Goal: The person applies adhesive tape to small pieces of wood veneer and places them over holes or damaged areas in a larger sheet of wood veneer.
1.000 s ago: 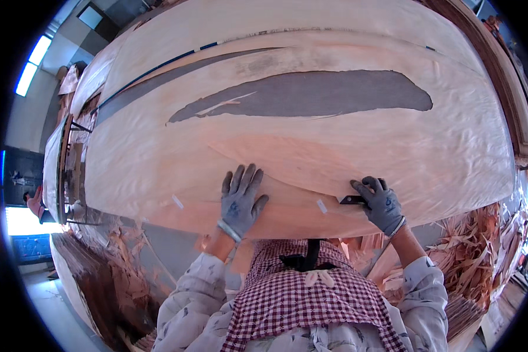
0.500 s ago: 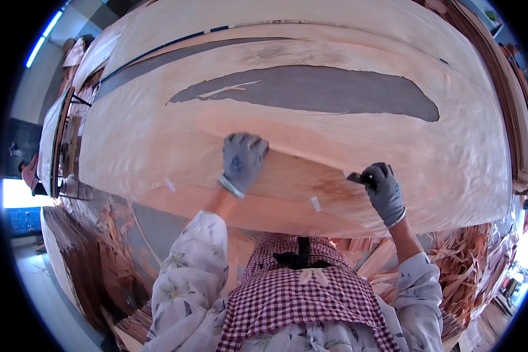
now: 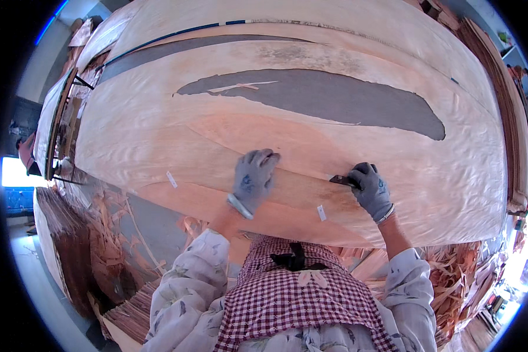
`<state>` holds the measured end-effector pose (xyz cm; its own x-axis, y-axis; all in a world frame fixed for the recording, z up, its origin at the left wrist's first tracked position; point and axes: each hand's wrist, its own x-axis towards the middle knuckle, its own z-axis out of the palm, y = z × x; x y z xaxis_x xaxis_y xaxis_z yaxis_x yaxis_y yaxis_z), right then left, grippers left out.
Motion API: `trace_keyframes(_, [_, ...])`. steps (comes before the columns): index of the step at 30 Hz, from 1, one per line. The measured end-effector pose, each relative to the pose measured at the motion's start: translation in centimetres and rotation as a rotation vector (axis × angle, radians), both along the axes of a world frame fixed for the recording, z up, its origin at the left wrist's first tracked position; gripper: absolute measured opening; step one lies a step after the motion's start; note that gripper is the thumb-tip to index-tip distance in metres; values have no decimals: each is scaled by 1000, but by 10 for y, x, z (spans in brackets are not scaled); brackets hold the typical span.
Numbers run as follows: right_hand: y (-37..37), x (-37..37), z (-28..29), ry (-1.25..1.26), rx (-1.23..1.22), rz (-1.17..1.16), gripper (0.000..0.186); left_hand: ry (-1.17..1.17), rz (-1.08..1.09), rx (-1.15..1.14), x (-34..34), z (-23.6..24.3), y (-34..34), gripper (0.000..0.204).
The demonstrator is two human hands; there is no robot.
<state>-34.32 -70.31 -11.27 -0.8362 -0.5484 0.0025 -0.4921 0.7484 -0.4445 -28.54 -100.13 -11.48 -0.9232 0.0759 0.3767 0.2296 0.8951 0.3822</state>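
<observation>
A broad, pale sheet of wood veneer (image 3: 129, 129) lies before me, with a darker orange veneer patch (image 3: 240, 130) on it. My right hand (image 3: 371, 189), in a grey glove, grips a dark, flat-bladed knife (image 3: 341, 180) whose blade points left along the patch's edge. Over the veneer to the left, my gloved left hand (image 3: 253, 180) has its fingers bent together. A small reddish bit shows at its fingertips; what it pinches, if anything, is unclear. Small white tape strips (image 3: 321, 213) sit on the veneer near me.
A long grey opening (image 3: 317, 97) gapes in the sheet, with a thin sliver across it. Behind runs a blue-and-white rod (image 3: 182, 36). Veneer scraps (image 3: 452, 270) and stacked sheets (image 3: 70, 252) lie below the near edge. Another person (image 3: 26, 154) is at far left.
My left hand has shifted right and slightly nearer to me, its fingers drawn in. My right hand has moved a little left with the knife. The view has tilted slightly.
</observation>
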Motion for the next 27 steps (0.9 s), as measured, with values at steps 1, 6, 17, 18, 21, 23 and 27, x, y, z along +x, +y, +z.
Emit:
trace_keyframes(1, [-2,0,4,-6,-12,27,25,-38,31,36,-3,-3,6,23])
trace_keyframes(6, [24,-8,3,-31,-246,52,20,-161,133,209,-20,-32,15,24])
trace_keyframes(17, [-88,-19,27,-209,308,286,22,-122,282,395,-18,-34,9,30])
trace_keyframes(18, [-99,-21,22,-194,326,295,22,-141,293,411,-20,-32,11,30])
trace_keyframes(21, [-121,-15,15,-210,329,314,22,-111,263,482,-19,-43,2,29])
trace_keyframes(23, [-123,-12,13,-221,349,322,23,-89,321,396,-14,-47,6,28])
trace_keyframes(27, [-90,-13,19,-245,462,361,22,-90,476,334,-15,-35,36,34])
